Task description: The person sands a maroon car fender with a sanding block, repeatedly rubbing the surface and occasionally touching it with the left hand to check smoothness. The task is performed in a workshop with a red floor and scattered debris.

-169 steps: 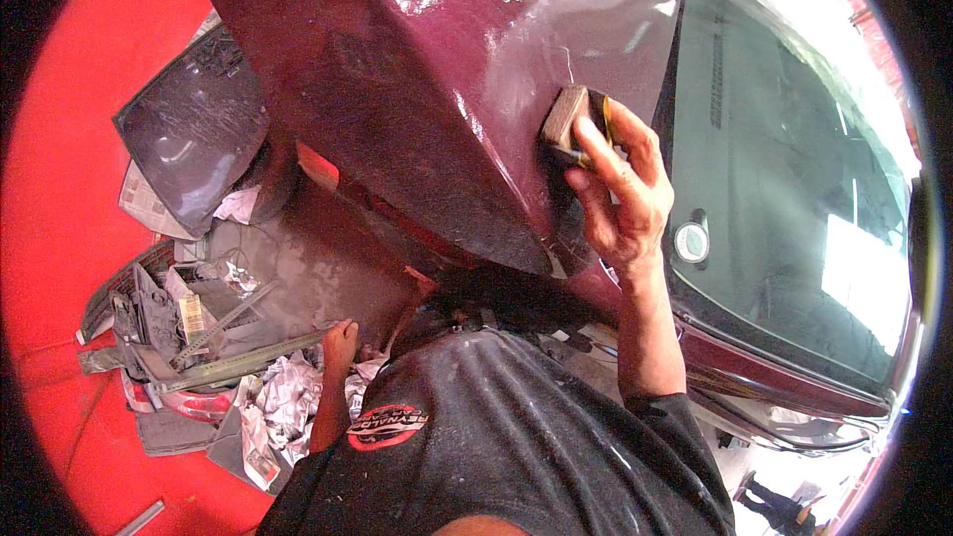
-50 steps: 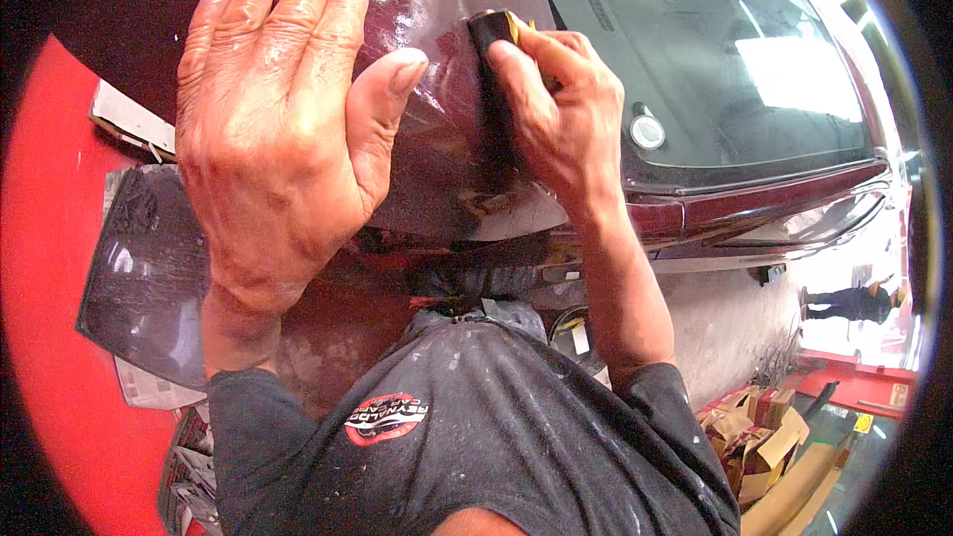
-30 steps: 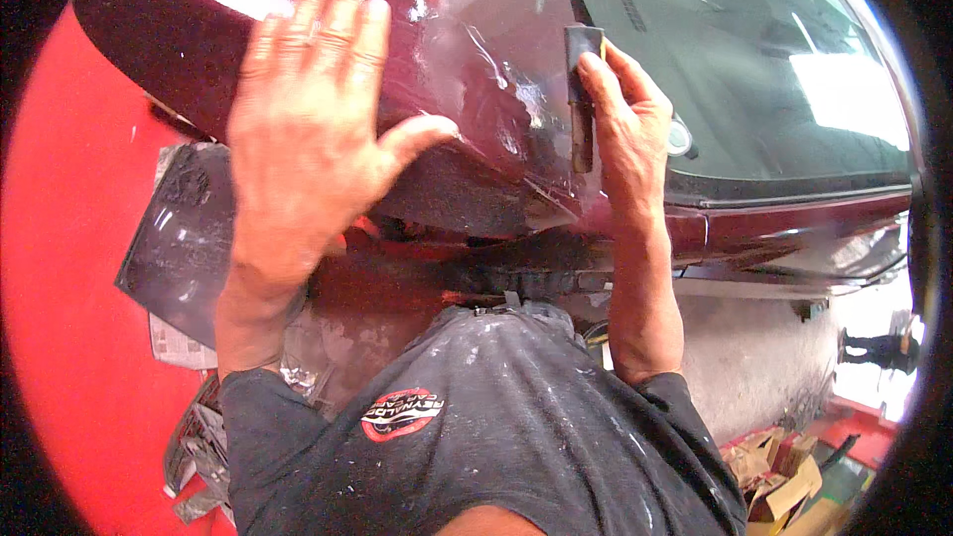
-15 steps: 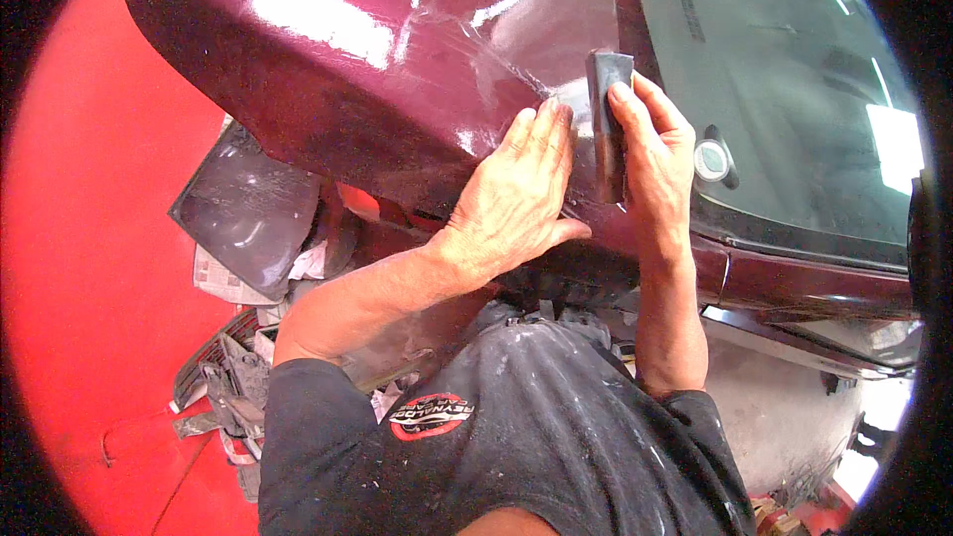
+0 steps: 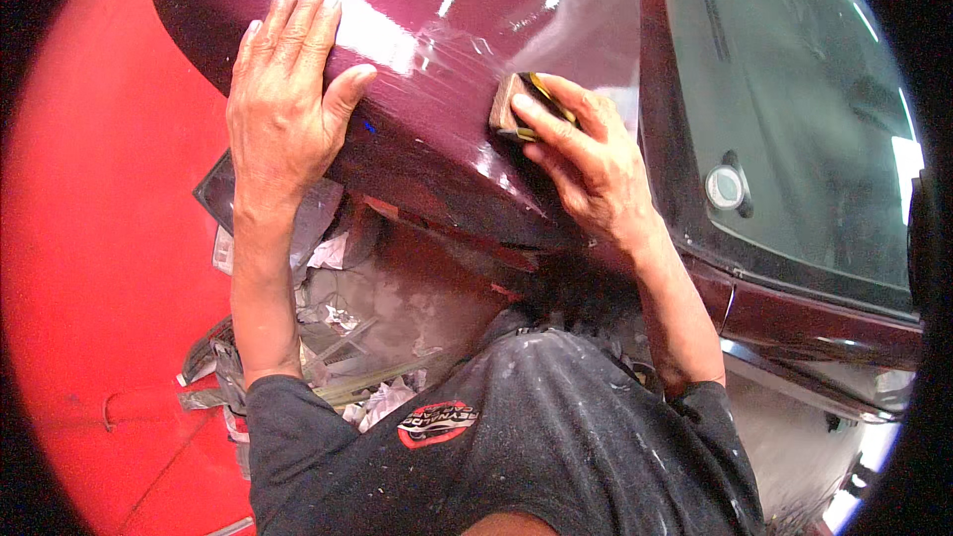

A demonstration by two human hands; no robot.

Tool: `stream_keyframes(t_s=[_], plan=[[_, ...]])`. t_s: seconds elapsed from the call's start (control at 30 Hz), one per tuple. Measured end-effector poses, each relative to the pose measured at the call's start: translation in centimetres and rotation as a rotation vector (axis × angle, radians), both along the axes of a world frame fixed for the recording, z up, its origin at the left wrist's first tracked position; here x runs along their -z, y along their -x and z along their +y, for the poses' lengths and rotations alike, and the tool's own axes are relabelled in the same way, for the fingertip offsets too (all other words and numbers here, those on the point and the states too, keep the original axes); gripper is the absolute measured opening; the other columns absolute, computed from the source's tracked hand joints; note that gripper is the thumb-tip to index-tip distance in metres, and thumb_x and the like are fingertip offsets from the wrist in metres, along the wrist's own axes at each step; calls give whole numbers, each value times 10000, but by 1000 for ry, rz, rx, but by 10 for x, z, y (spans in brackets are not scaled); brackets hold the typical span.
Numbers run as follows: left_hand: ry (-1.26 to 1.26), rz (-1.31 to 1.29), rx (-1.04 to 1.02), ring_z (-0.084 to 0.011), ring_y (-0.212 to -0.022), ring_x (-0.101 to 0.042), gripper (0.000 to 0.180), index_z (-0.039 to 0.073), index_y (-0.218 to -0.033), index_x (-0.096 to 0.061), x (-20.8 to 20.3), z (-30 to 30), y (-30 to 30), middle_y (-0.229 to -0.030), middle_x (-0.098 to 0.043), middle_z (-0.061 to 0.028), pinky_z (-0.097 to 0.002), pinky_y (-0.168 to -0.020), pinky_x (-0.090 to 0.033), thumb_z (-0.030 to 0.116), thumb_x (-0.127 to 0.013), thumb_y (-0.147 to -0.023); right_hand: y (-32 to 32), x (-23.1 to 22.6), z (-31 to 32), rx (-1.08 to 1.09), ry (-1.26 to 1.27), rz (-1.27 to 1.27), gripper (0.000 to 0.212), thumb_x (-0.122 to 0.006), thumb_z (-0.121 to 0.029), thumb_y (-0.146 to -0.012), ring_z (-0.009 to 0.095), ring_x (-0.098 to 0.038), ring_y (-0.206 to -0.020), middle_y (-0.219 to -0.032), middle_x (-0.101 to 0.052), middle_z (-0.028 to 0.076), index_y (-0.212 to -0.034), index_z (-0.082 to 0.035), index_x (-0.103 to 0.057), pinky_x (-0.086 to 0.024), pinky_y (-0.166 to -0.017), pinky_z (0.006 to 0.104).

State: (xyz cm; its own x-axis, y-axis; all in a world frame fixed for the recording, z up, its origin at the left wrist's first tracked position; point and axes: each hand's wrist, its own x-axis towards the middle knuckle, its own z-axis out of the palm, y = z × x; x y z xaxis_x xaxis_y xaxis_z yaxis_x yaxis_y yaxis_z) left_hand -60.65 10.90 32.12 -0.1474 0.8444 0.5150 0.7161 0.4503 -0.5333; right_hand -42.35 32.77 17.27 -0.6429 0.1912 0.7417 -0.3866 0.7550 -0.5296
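Note:
A glossy dark-maroon car hood [image 5: 427, 129] spreads in front of me, with dull scratched marks along its near side. My left hand [image 5: 288, 104] lies flat on the hood at the left, fingers stretched out, thumb apart, holding nothing. In my right hand [image 5: 601, 164] is a small sanding block [image 5: 506, 104] with a brown face and black-and-yellow edges. Thumb and fingers grip it at its sides. The block is tilted over the scuffed area; whether its underside touches the paint I cannot tell.
The windshield [image 5: 794, 129] lies to the right, with a round white disc [image 5: 726, 188] near its lower corner. Below the hood's edge are dark panels [image 5: 316, 213], crumpled paper [image 5: 387, 402] and loose grey parts [image 5: 228, 362]. A bright red surface [image 5: 99, 238] fills the left side.
My left hand has moved left and forward from beside the block onto the hood. My right hand has shifted left with the block, now turned so its brown face shows.

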Motion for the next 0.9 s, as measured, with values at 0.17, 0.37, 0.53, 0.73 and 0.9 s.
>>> stream_keyframes(t_s=[0.17, 0.37, 0.53, 0.73, 0.9], plan=[[-112, -67, 145, -327, -1479, -441, 643, 66, -1424, -621, 9, -5, 15, -1481, -593, -136, -499, -1231, -281, 555, -389, -1078, -2, -3, 3, -29, -103, -59, 539, -776, -64, -833, 387, -573, -1234, -1422, -561, 169, -1350, -172, -666, -491, -1041, 472], [-126, -92, 177, -328, -1471, -455, 640, 51, -1410, -631, 9, -3, 15, -1464, -606, -143, -502, -1226, -284, 542, -386, -1081, 41, -33, 5, -52, -137, 2, 482, -740, -69, -873, 390, -575, -1223, -1395, -581, 155, -1339, -176, -677, -494, -1039, 464], [-119, -94, 169, -325, -1475, -452, 643, 52, -1411, -632, 8, -6, 13, -1474, -600, -142, -497, -1230, -277, 536, -360, -1087, 37, -33, 2, -13, -179, -20, 575, -766, -24, -833, 371, -614, -1225, -1397, -610, 160, -1372, -204, -679, -512, -1029, 447], [-118, -89, 161, -321, -1479, -450, 652, 55, -1416, -631, 8, -5, 14, -1485, -595, -133, -493, -1233, -270, 540, -341, -1091, 41, -38, -1, 6, -165, 13, 542, -787, -54, -829, 376, -614, -1209, -1376, -619, 158, -1346, -185, -691, -511, -1022, 455], [-156, -92, 228, -313, -1437, -500, 620, 57, -1377, -662, 9, -8, 20, -1446, -626, -129, -497, -1209, -313, 549, -514, -1031, 48, -34, -5, -31, -115, 26, 485, -740, -100, -874, 391, -576, -1182, -1372, -586, 152, -1346, -183, -667, -501, -1026, 460]])
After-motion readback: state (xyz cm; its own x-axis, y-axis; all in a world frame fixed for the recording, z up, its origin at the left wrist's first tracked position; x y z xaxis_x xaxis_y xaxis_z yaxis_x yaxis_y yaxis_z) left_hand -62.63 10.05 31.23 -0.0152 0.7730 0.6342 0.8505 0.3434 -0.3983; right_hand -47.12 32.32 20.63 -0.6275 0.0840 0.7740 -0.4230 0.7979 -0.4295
